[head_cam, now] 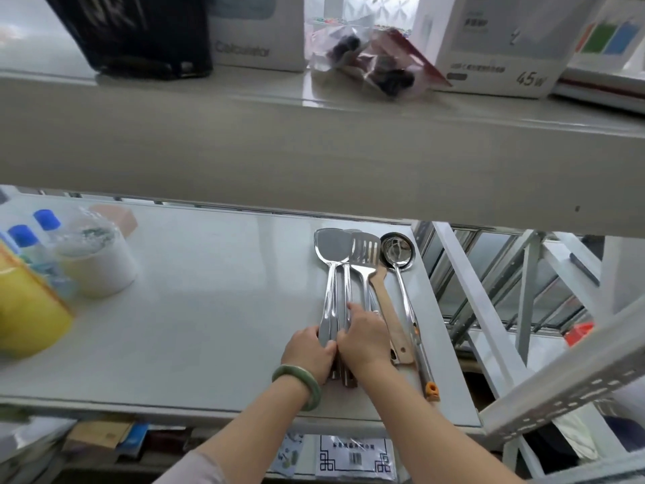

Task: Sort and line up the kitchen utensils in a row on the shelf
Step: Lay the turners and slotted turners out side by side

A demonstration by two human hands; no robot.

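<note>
while my left hand [309, 347] curls around the steel handles and my right hand [363, 338] presses fingertips on the same bunch, i see the solid spatula [331, 246], slotted spatula [365, 251], wooden-handled tool [391, 316] and ladle [398, 251] lying side by side on the shelf [209, 291], lower right of centre.

— What is shining on the shelf [216, 309]?
— Polished steel spatulas [333, 260] and a mirror-bright ladle [398, 251] are gleaming on its smooth, glossy surface.
— And that pale handle [389, 309]?
— Matt wood is showing there.
</note>
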